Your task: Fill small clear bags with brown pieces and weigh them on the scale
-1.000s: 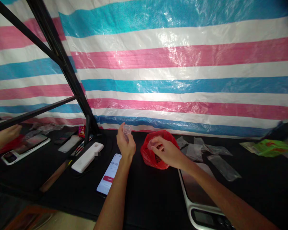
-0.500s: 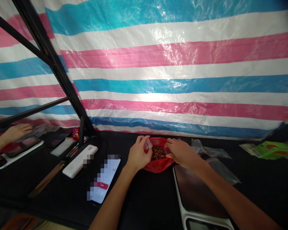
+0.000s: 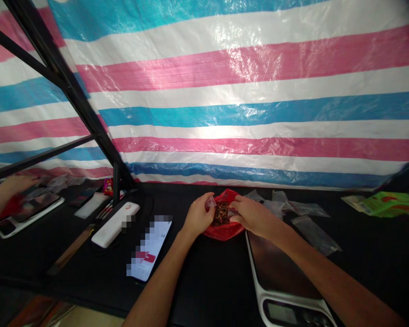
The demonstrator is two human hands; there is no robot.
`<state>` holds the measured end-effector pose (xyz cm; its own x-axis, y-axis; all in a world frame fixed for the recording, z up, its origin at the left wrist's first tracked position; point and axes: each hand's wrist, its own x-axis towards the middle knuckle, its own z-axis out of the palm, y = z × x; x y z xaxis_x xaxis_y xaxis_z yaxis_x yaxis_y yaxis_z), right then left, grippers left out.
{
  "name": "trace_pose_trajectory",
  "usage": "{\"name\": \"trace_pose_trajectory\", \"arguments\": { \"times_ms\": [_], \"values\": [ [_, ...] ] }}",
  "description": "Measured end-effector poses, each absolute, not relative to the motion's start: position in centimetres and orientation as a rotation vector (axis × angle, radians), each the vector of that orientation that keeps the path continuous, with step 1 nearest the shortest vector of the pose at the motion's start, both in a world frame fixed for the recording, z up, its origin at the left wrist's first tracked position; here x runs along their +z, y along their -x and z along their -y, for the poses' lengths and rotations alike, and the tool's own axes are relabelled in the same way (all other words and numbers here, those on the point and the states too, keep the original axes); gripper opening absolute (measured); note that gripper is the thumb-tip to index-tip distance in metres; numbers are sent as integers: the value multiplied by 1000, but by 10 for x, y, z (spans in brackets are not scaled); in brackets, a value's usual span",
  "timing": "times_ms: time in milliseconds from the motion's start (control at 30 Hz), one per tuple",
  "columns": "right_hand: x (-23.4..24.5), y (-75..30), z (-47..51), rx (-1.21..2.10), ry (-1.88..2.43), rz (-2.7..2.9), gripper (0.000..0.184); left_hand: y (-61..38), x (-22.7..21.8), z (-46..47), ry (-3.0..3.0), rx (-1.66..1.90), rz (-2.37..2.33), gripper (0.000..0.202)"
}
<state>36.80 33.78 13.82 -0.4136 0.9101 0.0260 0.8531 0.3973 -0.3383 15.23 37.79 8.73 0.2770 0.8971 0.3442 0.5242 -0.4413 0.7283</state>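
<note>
My left hand (image 3: 198,216) pinches a small clear plastic cup (image 3: 210,202) just above the mouth of a red plastic bag (image 3: 224,232). Brown granular contents (image 3: 221,214) show in the bag's opening. My right hand (image 3: 252,216) comes in from the other side, its fingertips closed on the bag's edge beside the brown contents. Part of the bag's mouth is hidden behind my fingers.
A digital kitchen scale (image 3: 282,272) lies below my right arm. A smartphone (image 3: 149,249) and white power bank (image 3: 115,225) lie left on the black tabletop (image 3: 197,281). Clear plastic bags (image 3: 314,235) and a green packet (image 3: 383,204) lie right. A black-framed mirror (image 3: 71,86) stands left.
Over the last second, both hands have come down to the red bag from higher up. The bag's mouth now shows the brown contents, and the left hand still has the clear cup.
</note>
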Motion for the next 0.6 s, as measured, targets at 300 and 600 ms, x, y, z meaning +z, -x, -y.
{"name": "trace_pose_trajectory", "arguments": {
  "times_ms": [300, 600],
  "values": [
    [127, -354, -340, 364, 1599, 2365, 14, -155, 83, -379, -1910, 1123, -1182, 44],
    [116, -349, -344, 590, 1429, 2249, 17, -165, 81, -376, -1719, 1323, -1131, 32]
  ]
}}
